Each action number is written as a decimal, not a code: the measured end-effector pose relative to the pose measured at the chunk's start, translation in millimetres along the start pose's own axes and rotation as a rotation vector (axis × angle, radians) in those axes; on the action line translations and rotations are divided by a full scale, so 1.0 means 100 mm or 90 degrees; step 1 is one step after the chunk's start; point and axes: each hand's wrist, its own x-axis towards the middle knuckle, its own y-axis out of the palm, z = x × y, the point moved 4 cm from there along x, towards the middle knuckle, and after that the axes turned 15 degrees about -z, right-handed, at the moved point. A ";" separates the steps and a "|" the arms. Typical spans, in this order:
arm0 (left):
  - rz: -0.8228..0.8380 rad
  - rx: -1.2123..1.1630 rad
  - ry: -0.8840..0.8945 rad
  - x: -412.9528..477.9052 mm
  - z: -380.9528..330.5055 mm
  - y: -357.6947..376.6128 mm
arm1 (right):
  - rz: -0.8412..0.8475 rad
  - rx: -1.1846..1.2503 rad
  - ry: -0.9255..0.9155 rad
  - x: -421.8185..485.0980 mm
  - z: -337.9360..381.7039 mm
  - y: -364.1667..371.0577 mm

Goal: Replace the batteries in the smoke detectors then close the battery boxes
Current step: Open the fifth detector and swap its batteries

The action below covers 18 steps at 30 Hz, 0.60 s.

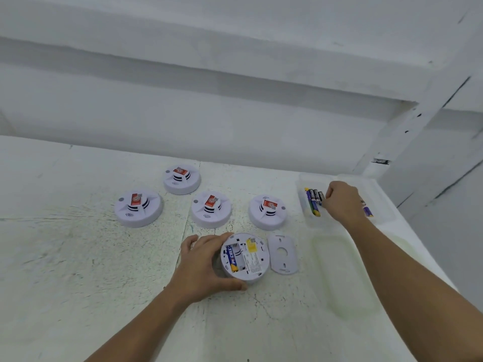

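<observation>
Open detector lies face down near the front middle of the white surface, its battery bay uncovered and facing up. One blue-and-yellow battery sits in the bay's left slot. The left hand grips the detector's rim, fingers over the far edge and thumb at the near edge. A loose white cover lies flat just to its right.

The right hand reaches well apart from the left into a clear tray at the surface's right edge, fingers curled down onto a row of batteries lying side by side in it. Whether it holds one cannot be told, as the fingertips are hidden. Another purple battery shows beyond the wrist; whether it lies in the same compartment cannot be told. A pale translucent lid rests flat in front of the tray, under the forearm.

Four closed detectors sit face up behind, each with a red label: left, rear, middle, right.
</observation>
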 end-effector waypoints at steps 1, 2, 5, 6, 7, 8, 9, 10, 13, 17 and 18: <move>0.001 0.001 0.000 0.00 -0.01 -0.01 | 0.007 -0.027 -0.009 0.01 -0.01 0.05; 0.002 0.003 -0.002 0.00 -0.02 -0.01 | 0.016 -0.041 -0.013 0.02 -0.04 0.10; 0.008 0.004 -0.008 0.00 -0.02 -0.02 | 0.054 -0.058 -0.004 0.03 -0.05 0.20; 0.009 0.005 -0.008 0.00 -0.02 -0.02 | 0.062 -0.062 0.001 0.03 -0.04 0.21; 0.009 0.005 -0.006 0.00 -0.03 -0.02 | 0.068 -0.062 0.012 0.04 -0.04 0.22; 0.009 0.004 -0.003 0.00 -0.05 -0.03 | 0.081 -0.064 0.022 0.05 -0.04 0.24; 0.010 0.003 -0.001 0.00 -0.06 -0.04 | 0.095 -0.062 0.027 0.05 -0.05 0.25; 0.011 0.004 0.002 0.00 -0.08 -0.05 | 0.108 -0.070 0.021 0.06 -0.06 0.27; 0.023 0.011 0.004 0.00 -0.10 -0.06 | 0.122 -0.084 -0.001 0.10 -0.12 0.34; 0.033 0.020 0.006 0.01 -0.07 -0.04 | 0.119 -0.115 -0.026 0.14 -0.10 0.32; 0.035 0.021 0.007 0.02 -0.06 -0.03 | 0.113 -0.115 -0.023 0.16 -0.10 0.29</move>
